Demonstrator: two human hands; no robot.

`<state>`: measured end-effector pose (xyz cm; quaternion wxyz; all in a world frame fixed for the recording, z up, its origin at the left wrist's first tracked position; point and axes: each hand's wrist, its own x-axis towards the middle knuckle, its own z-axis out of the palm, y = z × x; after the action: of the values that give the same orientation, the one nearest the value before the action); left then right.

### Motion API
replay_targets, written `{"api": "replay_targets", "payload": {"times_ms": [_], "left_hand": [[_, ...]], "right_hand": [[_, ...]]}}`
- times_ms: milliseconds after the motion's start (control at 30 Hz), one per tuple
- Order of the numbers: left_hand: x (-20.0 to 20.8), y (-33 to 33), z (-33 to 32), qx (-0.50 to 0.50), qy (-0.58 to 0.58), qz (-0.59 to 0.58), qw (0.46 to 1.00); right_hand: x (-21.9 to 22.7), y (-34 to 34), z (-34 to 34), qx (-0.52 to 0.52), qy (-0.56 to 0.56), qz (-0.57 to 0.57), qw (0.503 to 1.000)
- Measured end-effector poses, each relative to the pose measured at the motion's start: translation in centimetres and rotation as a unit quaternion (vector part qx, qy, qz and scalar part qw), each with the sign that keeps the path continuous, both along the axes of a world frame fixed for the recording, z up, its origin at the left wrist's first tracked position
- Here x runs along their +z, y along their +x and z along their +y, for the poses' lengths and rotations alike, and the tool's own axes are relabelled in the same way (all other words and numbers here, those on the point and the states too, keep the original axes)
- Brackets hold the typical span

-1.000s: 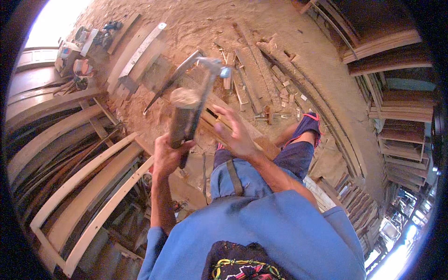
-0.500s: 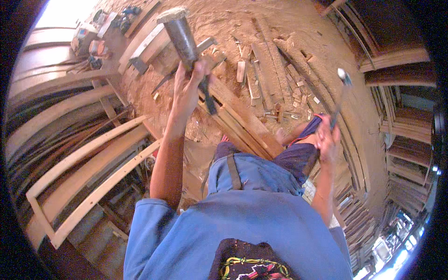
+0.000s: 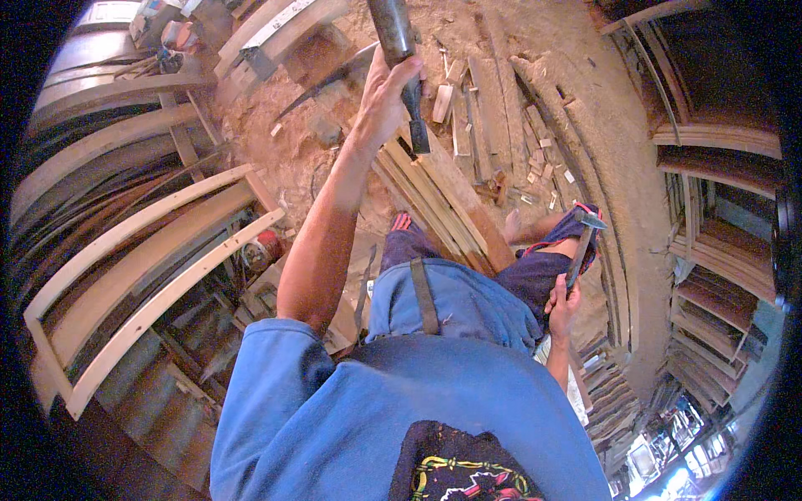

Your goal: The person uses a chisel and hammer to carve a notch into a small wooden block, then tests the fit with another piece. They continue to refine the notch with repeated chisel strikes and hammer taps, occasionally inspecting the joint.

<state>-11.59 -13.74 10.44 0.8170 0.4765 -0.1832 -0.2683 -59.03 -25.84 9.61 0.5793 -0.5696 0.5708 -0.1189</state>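
Chisel (image 3: 394,35) at twelve o'clock is gripped by the left hand (image 3: 386,98), hammer (image 3: 581,255) at three o'clock by the right hand (image 3: 564,306)

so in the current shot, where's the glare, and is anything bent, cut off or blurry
Head view: white glare at lower right, near-black corners with speckled noise; head view: fisheye bowing toward the rim, possibly exaggerating the pale curved wooden frame at left; head view: dark cylindrical tool cropped by the top edge, steel-headed hammer fairly sharp.
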Motion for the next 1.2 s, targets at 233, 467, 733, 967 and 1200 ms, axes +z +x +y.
{"api": "replay_targets", "payload": {"times_ms": [233,467,733,967,1200], "left_hand": [[-1.3,0.0,-0.1,-0.071,0.017,0.008,0.997],[-1.2,-1.0,0.2,-0.024,0.177,-0.164,0.970],[-1.1,-2.2,-0.4,-0.029,0.224,-0.152,0.962],[-0.2,-2.6,0.1,-0.047,0.251,-0.164,0.953],[0.7,-2.7,0.5,-0.023,0.299,-0.168,0.939]], "right_hand": [[-0.7,0.3,-1.1,-0.024,0.022,-0.005,0.999],[-1.5,-0.1,-1.3,-0.004,0.013,-0.003,1.000],[-0.9,0.2,-1.2,0.000,0.008,0.022,1.000],[-0.6,0.6,-1.0,0.001,0.001,0.015,1.000],[-1.0,0.1,-1.3,0.007,0.008,0.002,1.000]]}}
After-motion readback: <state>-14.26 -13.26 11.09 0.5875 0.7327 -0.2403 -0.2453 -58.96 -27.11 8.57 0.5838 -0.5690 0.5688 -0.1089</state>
